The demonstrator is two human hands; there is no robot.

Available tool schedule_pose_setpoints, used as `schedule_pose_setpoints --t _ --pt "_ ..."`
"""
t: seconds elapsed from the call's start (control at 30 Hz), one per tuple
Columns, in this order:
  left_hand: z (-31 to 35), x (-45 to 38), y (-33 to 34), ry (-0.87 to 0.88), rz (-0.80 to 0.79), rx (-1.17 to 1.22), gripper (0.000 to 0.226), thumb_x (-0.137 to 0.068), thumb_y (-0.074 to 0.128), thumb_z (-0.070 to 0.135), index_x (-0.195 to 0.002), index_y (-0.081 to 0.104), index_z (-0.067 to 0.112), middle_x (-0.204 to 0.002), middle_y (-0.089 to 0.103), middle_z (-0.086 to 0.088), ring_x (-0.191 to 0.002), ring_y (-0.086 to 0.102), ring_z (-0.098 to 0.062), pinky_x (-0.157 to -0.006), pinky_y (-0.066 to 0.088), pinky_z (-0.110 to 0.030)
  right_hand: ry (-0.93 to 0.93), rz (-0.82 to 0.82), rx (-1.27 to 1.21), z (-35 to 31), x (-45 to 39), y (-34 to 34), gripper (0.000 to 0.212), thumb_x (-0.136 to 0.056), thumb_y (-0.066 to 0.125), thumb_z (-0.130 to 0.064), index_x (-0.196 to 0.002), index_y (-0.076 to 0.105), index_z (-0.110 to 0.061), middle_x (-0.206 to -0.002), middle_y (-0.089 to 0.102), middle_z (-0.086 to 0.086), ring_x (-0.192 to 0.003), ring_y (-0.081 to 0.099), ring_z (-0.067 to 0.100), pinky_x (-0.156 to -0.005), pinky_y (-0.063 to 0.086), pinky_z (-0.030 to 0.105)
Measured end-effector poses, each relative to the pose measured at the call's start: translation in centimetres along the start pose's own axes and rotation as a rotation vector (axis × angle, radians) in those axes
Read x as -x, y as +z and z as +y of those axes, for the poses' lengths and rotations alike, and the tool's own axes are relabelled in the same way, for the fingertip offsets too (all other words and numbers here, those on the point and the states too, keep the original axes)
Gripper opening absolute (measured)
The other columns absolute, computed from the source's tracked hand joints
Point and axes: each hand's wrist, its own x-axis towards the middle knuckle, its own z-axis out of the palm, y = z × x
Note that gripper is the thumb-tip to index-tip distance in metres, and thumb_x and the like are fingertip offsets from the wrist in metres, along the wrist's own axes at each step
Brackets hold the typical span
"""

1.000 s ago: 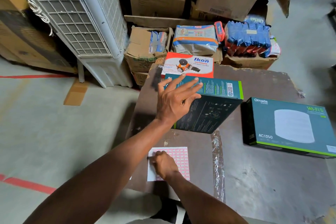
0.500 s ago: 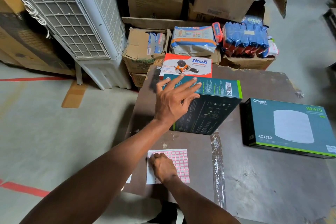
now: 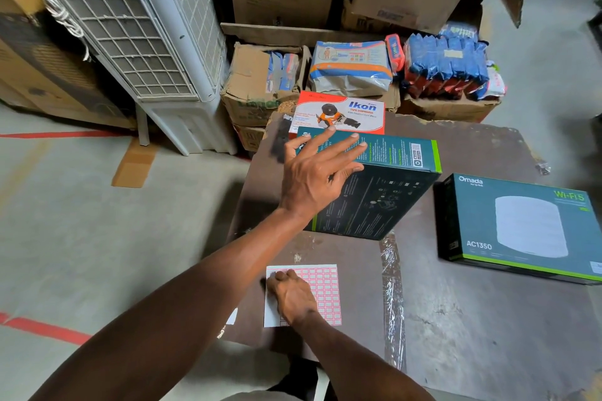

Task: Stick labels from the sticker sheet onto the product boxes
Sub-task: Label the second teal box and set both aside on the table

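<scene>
Omada box (image 3: 521, 225), "Wi-Fi 5", "AC1350"

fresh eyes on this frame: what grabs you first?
The left hand, fingers spread, rests on a dark teal product box tilted up mid-table. Nearer the camera, the right hand works at the top left of a pink-gridded sticker sheet lying flat. An Omada box lies flat on the right, and a red Ikon tape dispenser box sits behind the tilted one.
</scene>
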Motion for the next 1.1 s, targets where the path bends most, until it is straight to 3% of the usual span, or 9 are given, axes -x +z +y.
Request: schedule_pose_setpoints --t 0.47,0.93,1.1 --pt "-0.1 -0.2 0.1 0.001 0.011 -0.019 0.036 -0.094 0.067 0.043 -0.128 0.069 0.032 -0.132 0.067 0.009 -0.133 0.055 -0.024 -0.101 0.032 -0.042 -0.010 0.034 0.004 0.0 0.8 0.4 0.054 -0.091 0.065 -0.010 -0.142 0.049 -0.011 -0.138 0.053 0.015 -0.122 0.049 0.035 -0.100 0.047 0.043" --pt "0.2 0.1 -0.1 0.016 0.022 -0.031 0.036 -0.095 0.065 0.042 -0.128 0.070 0.030 -0.132 0.067 0.008 -0.132 0.056 -0.025 -0.102 0.031 -0.042 0.018 0.032 -0.021 -0.4 0.6 -0.2 0.047 -0.094 0.065 -0.016 -0.140 0.053 -0.013 -0.140 0.055 0.012 -0.122 0.048 0.031 -0.101 0.046 0.041" --pt "0.2 0.1 -0.1 0.011 0.031 -0.032 0.036 -0.094 0.068 0.042 -0.128 0.070 0.031 -0.132 0.067 0.009 -0.132 0.057 -0.023 -0.101 0.032 -0.042 0.058 0.047 -0.067 -0.4 0.6 -0.3 0.056 -0.088 0.069 -0.008 -0.141 0.050 -0.014 -0.139 0.056 0.011 -0.122 0.049 0.031 -0.101 0.044 0.040"
